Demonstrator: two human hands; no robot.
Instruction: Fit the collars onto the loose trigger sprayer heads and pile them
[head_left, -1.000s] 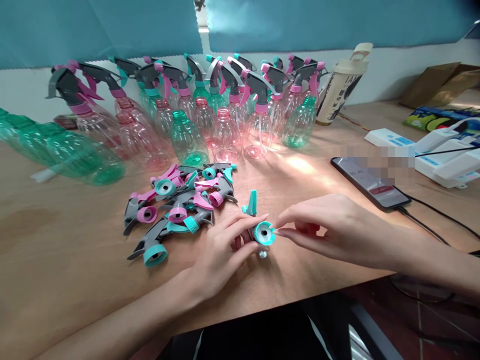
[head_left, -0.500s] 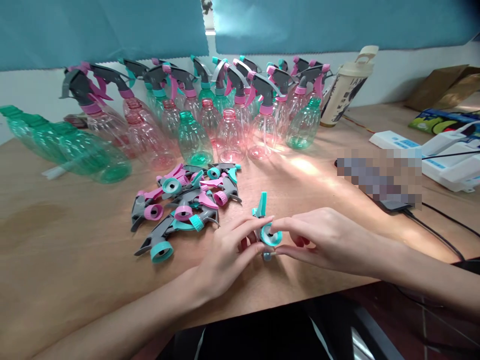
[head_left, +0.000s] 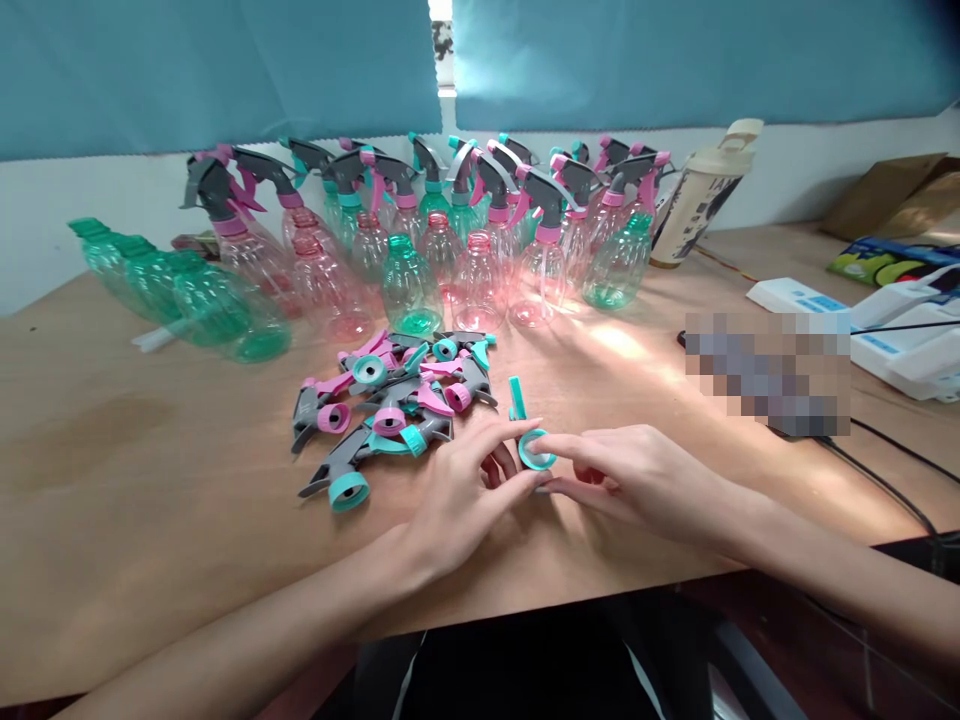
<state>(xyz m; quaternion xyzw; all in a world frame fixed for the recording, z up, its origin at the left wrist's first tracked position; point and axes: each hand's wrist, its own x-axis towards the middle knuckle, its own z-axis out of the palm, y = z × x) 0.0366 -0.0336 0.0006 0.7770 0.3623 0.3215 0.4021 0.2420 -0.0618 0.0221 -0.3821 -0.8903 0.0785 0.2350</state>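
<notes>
Head view. Hidden: most of the spray head [head_left: 537, 462], behind left-hand fingers; mouth of its teal collar [head_left: 546, 466] partly covered by right index fingertip. Blocked out by pixels at two o'clock: phone [head_left: 765, 375]. Cut off at frame edges: both forearms. Gripped between thumb and fingers of left hand [head_left: 469, 470]: spray head, lever [head_left: 517, 400] towards twelve. At collar's three o'clock: right hand [head_left: 645, 470], index on collar, thumb below; cannot tell whether pinching. Towards ten: piled spray heads [head_left: 390, 420].
</notes>
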